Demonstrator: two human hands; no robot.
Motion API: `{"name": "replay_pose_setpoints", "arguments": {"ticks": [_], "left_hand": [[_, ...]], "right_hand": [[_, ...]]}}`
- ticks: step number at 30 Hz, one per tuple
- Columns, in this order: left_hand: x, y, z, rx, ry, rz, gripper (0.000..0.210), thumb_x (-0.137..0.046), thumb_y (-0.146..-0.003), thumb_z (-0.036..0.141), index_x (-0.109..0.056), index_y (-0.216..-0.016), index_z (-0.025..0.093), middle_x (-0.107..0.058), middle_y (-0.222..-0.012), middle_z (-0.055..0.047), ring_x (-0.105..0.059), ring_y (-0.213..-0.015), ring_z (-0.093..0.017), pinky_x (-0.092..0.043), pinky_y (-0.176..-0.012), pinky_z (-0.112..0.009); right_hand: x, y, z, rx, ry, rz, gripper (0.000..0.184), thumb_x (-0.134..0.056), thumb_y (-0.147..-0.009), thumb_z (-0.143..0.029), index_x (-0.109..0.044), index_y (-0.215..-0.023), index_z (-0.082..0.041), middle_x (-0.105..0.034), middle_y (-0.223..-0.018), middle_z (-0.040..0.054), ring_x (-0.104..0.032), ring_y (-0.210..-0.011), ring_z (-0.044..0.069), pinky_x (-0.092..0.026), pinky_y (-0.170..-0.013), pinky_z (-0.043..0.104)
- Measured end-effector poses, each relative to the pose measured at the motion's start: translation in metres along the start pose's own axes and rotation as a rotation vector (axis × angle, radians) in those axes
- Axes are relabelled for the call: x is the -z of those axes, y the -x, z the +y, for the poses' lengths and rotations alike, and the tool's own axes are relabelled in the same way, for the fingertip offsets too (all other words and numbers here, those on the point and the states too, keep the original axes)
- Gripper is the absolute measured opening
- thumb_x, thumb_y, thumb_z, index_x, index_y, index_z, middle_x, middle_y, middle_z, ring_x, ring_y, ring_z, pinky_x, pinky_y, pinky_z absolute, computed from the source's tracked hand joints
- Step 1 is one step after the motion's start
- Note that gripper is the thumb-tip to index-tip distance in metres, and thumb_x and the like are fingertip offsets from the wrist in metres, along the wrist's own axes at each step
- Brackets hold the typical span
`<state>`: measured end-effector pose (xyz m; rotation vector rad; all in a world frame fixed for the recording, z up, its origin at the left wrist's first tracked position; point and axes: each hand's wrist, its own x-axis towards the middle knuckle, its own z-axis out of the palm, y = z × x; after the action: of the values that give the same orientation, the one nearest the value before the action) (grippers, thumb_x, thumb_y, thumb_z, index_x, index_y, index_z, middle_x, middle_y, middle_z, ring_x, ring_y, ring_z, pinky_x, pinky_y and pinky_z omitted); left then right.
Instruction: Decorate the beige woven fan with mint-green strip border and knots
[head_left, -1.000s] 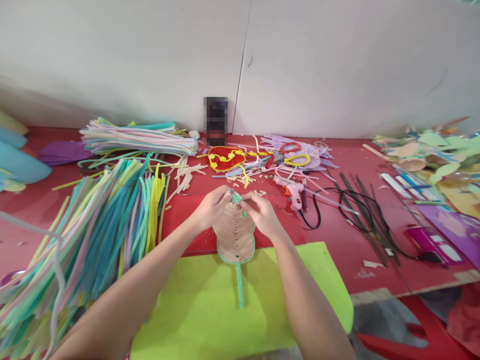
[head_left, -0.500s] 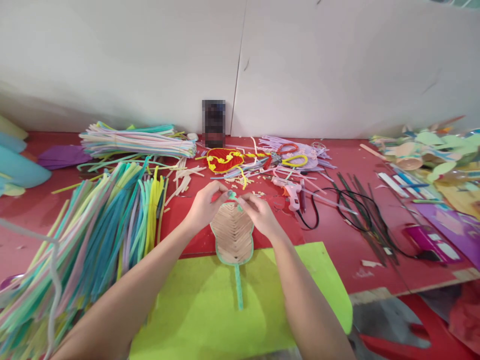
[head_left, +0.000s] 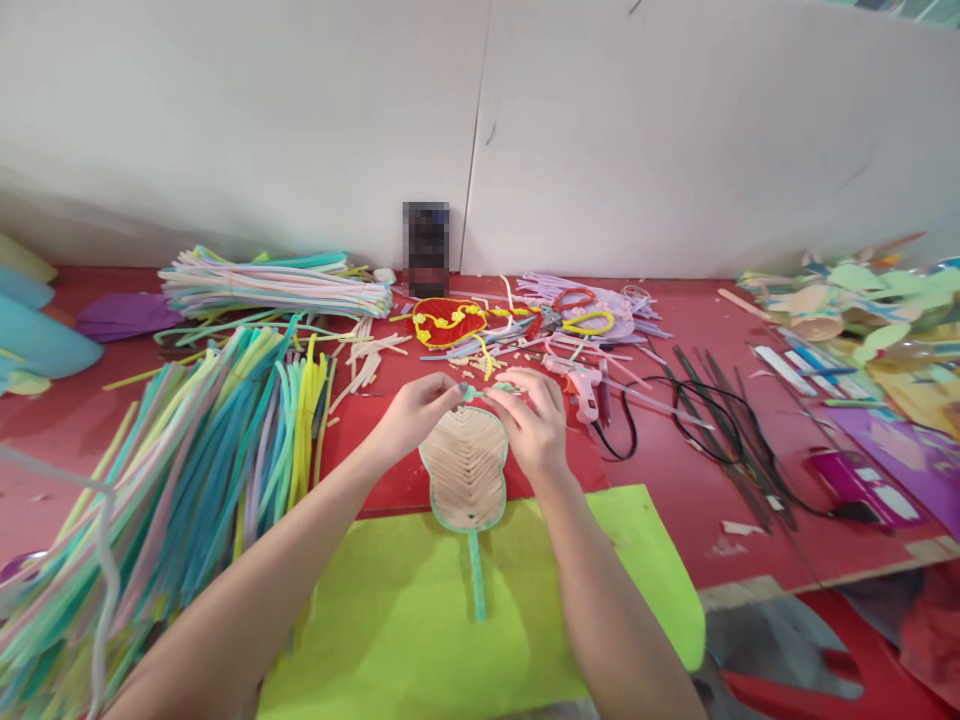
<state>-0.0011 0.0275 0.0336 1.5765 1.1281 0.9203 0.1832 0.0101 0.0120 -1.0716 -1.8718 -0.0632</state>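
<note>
Between my two hands is a small green pipe cleaner piece (head_left: 470,393), bent into little loops. My left hand (head_left: 414,415) pinches its left end between thumb and fingers. With thumb and index finger, my right hand (head_left: 534,420) pinches its right side; the exact shape there is partly covered by the fingers. Just below lies a fan-shaped piece (head_left: 466,465) with a beige, leaf-veined face, a green fuzzy rim and a green stem (head_left: 478,580). It rests partly on a red sheet (head_left: 375,470) and partly on a lime-green sheet (head_left: 450,660).
Bundles of coloured pipe cleaners (head_left: 210,480) fill the left side. Behind my hands lie a red and yellow fan (head_left: 450,322), yellow-handled scissors (head_left: 589,322) and cut bits. A pink glue gun (head_left: 586,390) with a black cord stands right. A phone (head_left: 426,250) leans on the wall.
My right hand has turned and lifted slightly, its fingers now more raised over the green piece. My left hand has shifted a little lower. The fan-shaped piece stays in place.
</note>
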Motion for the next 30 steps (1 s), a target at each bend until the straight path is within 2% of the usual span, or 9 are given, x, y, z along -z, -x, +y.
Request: {"name": "replay_pose_setpoints", "arguments": {"ticks": [3,7,11,14,17,20,22,26,30], "left_hand": [[0.000,0.000,0.001,-0.008,0.006,0.024,0.021,-0.053,-0.083,0.036,-0.056,-0.074,0.017,-0.056,-0.069,0.001,-0.052,-0.068,-0.012,-0.041,-0.066,-0.025],[0.001,-0.002,-0.003,-0.042,-0.007,0.110,0.020,-0.053,-0.083,0.036,-0.056,-0.077,0.017,-0.059,-0.074,-0.001,-0.055,-0.073,-0.013,-0.044,-0.071,-0.026],[0.002,-0.001,-0.003,-0.073,-0.059,0.156,0.019,-0.052,-0.084,0.035,-0.057,-0.079,0.017,-0.062,-0.078,-0.002,-0.057,-0.075,-0.014,-0.045,-0.074,-0.027],[0.003,0.000,-0.002,-0.078,-0.073,0.151,0.016,-0.052,-0.084,0.031,-0.058,-0.080,0.017,-0.062,-0.080,-0.002,-0.058,-0.077,-0.014,-0.045,-0.075,-0.027],[0.004,0.000,-0.001,-0.082,-0.084,0.167,0.016,-0.051,-0.085,0.030,-0.058,-0.080,0.017,-0.063,-0.080,-0.002,-0.058,-0.077,-0.014,-0.045,-0.075,-0.027],[0.004,-0.001,-0.002,-0.105,-0.126,0.163,0.017,-0.051,-0.085,0.031,-0.058,-0.079,0.017,-0.062,-0.078,-0.002,-0.057,-0.076,-0.014,-0.045,-0.075,-0.027],[0.005,-0.001,-0.003,-0.123,-0.160,0.126,0.016,-0.053,-0.084,0.030,-0.059,-0.078,0.017,-0.062,-0.078,-0.002,-0.057,-0.076,-0.014,-0.044,-0.075,-0.027],[0.007,-0.001,-0.003,-0.132,-0.201,0.048,0.016,-0.054,-0.083,0.032,-0.061,-0.079,0.018,-0.063,-0.079,-0.001,-0.058,-0.077,-0.015,-0.044,-0.074,-0.028],[0.010,-0.006,-0.002,-0.137,-0.188,0.065,0.021,-0.053,-0.084,0.036,-0.062,-0.079,0.018,-0.065,-0.080,-0.003,-0.058,-0.079,-0.016,-0.044,-0.077,-0.030]], "right_hand": [[0.003,-0.001,0.000,-0.126,-0.036,0.010,0.022,-0.059,-0.086,-0.026,-0.067,-0.105,-0.033,-0.064,-0.110,0.0044,-0.055,-0.109,0.021,-0.041,-0.097,0.040],[0.004,-0.003,0.016,-0.523,-0.133,0.290,0.031,-0.052,-0.088,-0.036,-0.062,-0.115,-0.026,-0.061,-0.114,0.0092,-0.052,-0.112,0.023,-0.037,-0.101,0.043],[0.001,-0.002,0.038,-0.912,-0.587,0.360,0.030,-0.060,-0.079,-0.041,-0.065,-0.102,-0.022,-0.065,-0.103,0.0061,-0.059,-0.098,0.020,-0.045,-0.091,0.038],[-0.002,-0.003,0.040,-1.123,-0.913,0.305,0.038,-0.066,-0.070,-0.037,-0.063,-0.107,-0.026,-0.067,-0.094,0.0027,-0.063,-0.087,0.017,-0.050,-0.080,0.034],[0.000,-0.007,0.026,-0.977,-1.064,0.107,0.052,-0.066,-0.071,-0.034,-0.054,-0.121,-0.034,-0.062,-0.120,0.0012,-0.058,-0.109,0.018,-0.047,-0.088,0.034],[0.002,-0.011,0.011,-0.823,-0.938,0.002,0.049,-0.066,-0.074,-0.036,-0.055,-0.122,-0.034,-0.052,-0.135,-0.0004,-0.046,-0.126,0.019,-0.041,-0.098,0.036],[0.001,-0.011,0.006,-0.807,-0.786,-0.008,0.034,-0.060,-0.079,-0.043,-0.064,-0.109,-0.027,-0.061,-0.122,0.0025,-0.052,-0.117,0.020,-0.040,-0.098,0.036],[-0.001,-0.007,0.008,-0.849,-0.692,-0.107,0.032,-0.057,-0.080,-0.051,-0.068,-0.082,-0.020,-0.068,-0.082,0.0022,-0.061,-0.085,0.019,-0.046,-0.084,0.033],[-0.005,-0.003,0.010,-0.876,-0.765,-0.151,0.028,-0.068,-0.071,-0.045,-0.067,-0.081,-0.020,-0.068,-0.081,0.0017,-0.061,-0.082,0.018,-0.046,-0.081,0.032]]}}
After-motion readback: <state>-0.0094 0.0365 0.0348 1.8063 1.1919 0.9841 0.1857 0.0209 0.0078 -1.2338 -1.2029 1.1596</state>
